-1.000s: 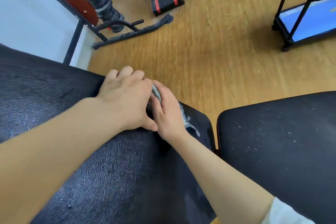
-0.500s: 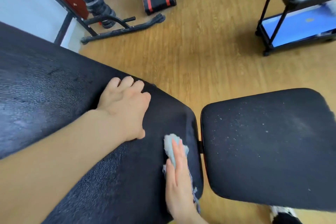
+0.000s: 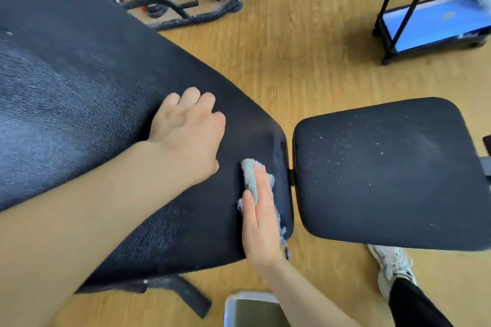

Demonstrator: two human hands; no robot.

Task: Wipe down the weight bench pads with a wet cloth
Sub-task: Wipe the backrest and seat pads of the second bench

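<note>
At the right end of the long back pad (image 3: pixel 79 114), close to its near edge, the right hand (image 3: pixel 261 223) lies flat with straight fingers, pressing the grey cloth (image 3: pixel 249 175) onto the black cover. A second ago both hands were bunched together at the pad's far edge with the cloth between them. Since then the right hand has drawn the cloth across to the near side, and over the last half second it has barely shifted. The left hand (image 3: pixel 188 133) has stayed where it was, braced on the pad to the left of the cloth, fingers curled and nothing visible in it. That pass looks to have covered the pad's right end from far edge to near. The seat pad (image 3: pixel 385 172), just right of the gap, is flecked with pale specks and appears untouched, so it is probably next. A tub (image 3: pixel 249 310) sits on the floor below.
</note>
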